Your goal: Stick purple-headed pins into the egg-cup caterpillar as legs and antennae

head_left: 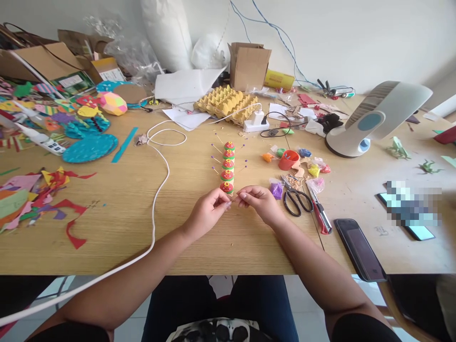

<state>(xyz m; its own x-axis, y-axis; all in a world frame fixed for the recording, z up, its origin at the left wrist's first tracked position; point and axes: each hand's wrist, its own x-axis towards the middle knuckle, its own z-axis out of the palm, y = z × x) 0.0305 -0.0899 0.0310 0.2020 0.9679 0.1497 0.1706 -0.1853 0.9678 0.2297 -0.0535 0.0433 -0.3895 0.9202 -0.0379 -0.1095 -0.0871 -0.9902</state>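
A row of several red-and-green domes (228, 164) with yellow rings on top stands on the table in front of me, like a caterpillar. Thin sticks with purple tips (216, 160) stick out at its left, and purple tips (245, 161) show at its right. At the near end of this row, my left hand (208, 211) is closed in a pinch. My right hand (261, 203) pinches just opposite, its fingertips close to the left ones. Something small and thin seems to be between the fingertips, too fine to name.
Black-handled scissors (297, 197), a red utility knife (320, 211), a phone (359, 249) and clay around a red cup (288, 160) lie right. A white cable (155, 204) crosses my left arm. Beyond stand egg trays (226, 104) and a fan (374, 118); paper scraps (46, 190) lie left.
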